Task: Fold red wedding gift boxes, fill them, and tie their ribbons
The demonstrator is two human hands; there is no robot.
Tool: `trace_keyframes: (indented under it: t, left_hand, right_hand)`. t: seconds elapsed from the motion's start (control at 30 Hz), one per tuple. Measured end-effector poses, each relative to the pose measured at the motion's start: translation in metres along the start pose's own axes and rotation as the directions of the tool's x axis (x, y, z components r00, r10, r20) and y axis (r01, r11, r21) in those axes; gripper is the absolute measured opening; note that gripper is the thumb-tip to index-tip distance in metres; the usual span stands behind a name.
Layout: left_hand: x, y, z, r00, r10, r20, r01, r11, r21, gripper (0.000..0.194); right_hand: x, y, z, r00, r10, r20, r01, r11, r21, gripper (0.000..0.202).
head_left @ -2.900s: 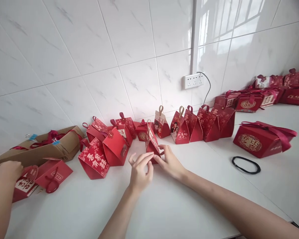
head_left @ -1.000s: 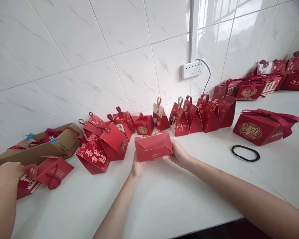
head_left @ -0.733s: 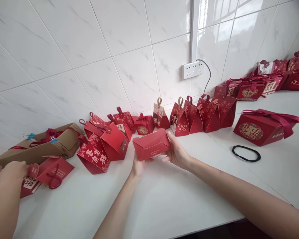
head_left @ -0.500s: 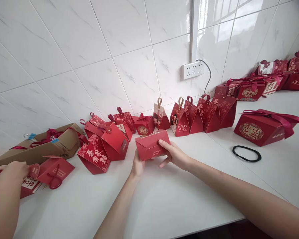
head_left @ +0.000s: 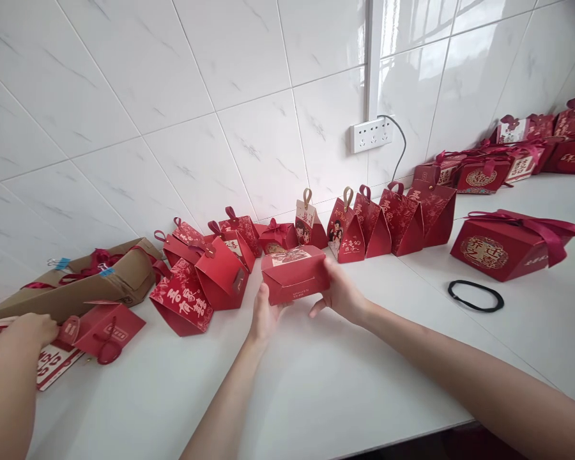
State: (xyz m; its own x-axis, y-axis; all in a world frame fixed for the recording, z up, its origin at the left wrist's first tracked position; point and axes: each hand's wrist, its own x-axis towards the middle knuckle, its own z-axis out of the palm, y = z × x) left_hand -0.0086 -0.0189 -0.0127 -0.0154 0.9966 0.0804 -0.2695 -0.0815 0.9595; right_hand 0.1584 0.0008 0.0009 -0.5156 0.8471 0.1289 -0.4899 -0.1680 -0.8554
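Observation:
Between my two hands is a small red gift box (head_left: 294,281), held up over the white table, with pale print on its top and small lettering on the side facing me. My left hand (head_left: 266,316) grips it from the lower left, thumb up against the side. At its right end my right hand (head_left: 340,294) closes on the edge, the lower fingers partly tucked below. Right behind it stand a little box with a red bow (head_left: 276,236) and a cream-and-red box with a looped handle (head_left: 309,223).
Several peaked red boxes (head_left: 397,220) line the wall. A ribboned box (head_left: 503,246) and a black loop band (head_left: 476,296) lie right. At left, another person's hand (head_left: 33,332) handles a red box beside a brown carton (head_left: 124,275). A socket strip (head_left: 371,134) is on the wall.
The red box in my hands has tipped, showing more of its near side and printed top. My right thumb has slid to its right edge. The other person's box at left has shifted.

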Motion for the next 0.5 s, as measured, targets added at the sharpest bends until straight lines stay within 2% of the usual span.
trace_keyframes:
  t: [0.1,0.2,0.27,0.33,0.37,0.43,0.5]
  left_hand:
    - [0.001,0.000,-0.002,0.998,0.065,0.002,-0.065,0.998,-0.005,0.068]
    - [0.004,-0.003,-0.005,0.994,0.107,0.025,-0.108,0.994,0.008,0.062]
    - [0.007,-0.006,-0.007,0.994,0.110,-0.002,-0.109,0.991,0.072,0.061]
    - [0.011,-0.009,-0.010,0.992,0.118,-0.050,-0.102,0.962,0.253,0.058]
    - [0.013,-0.010,-0.011,0.990,0.125,-0.071,-0.092,0.929,0.359,0.056]
    - [0.016,-0.010,-0.012,0.987,0.135,-0.093,-0.069,0.857,0.511,0.052]
    - [0.017,-0.008,-0.013,0.987,0.131,-0.092,-0.062,0.842,0.536,0.046]
  right_hand:
    - [0.002,-0.004,-0.004,0.997,0.062,-0.049,-0.058,0.994,0.089,0.056]
    - [0.003,-0.005,-0.007,0.990,0.079,-0.115,-0.074,0.996,0.045,0.043]
    - [0.004,-0.006,-0.006,0.987,0.003,-0.161,-0.010,0.999,-0.041,0.038]
    - [0.004,-0.009,-0.003,0.961,-0.169,-0.220,0.119,0.967,-0.225,0.042]
    - [0.003,-0.012,-0.001,0.928,-0.283,-0.243,0.190,0.919,-0.345,0.046]
    - [-0.005,-0.019,0.002,0.824,-0.502,-0.263,0.295,0.776,-0.557,0.053]
    - [-0.023,-0.028,0.002,0.717,-0.642,-0.271,0.343,0.664,-0.665,0.055]
